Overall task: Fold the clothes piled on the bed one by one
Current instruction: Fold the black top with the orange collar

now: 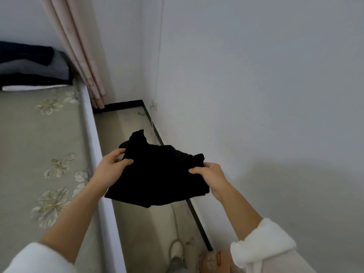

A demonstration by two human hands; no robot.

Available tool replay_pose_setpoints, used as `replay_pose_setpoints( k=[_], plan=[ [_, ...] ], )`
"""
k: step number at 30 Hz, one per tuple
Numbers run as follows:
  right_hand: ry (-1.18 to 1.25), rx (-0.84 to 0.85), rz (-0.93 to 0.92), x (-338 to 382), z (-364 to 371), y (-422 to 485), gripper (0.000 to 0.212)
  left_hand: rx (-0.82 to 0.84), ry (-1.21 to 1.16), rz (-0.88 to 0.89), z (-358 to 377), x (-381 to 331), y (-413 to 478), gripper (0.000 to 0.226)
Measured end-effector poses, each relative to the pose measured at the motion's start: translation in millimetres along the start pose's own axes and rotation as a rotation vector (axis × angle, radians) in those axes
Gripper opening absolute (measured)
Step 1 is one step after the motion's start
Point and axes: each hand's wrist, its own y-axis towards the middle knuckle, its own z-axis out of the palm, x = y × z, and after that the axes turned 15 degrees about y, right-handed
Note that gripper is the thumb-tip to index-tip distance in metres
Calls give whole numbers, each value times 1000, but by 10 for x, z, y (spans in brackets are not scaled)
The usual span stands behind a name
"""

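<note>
I hold a black garment [159, 174] in the air over the strip of floor between the bed and the wall. It is bunched and partly folded, its upper edge rumpled. My left hand [113, 167] grips its left edge, thumb on top. My right hand [209, 175] pinches its right edge. A stack of folded clothes [33, 66], dark blue, grey, black and white, lies at the far end of the bed [29, 134].
The bed has a grey cover with pale flowers and a white side rail [92, 134]. A pink curtain [82, 56] hangs behind it. White walls close the right side. On the floor below are a white shoe [176, 251] and a brown object [214, 259].
</note>
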Motion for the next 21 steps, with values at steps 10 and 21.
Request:
replay_pose_setpoints(
  k=[10,21],
  plan=[
    [-139,243,59,873,278,1503,21,-201,-114,-151,-75,-323,700,29],
    [-216,430,78,1400,2189,3084,21,-366,-139,-263,-1322,-65,2184,26]
  ],
)
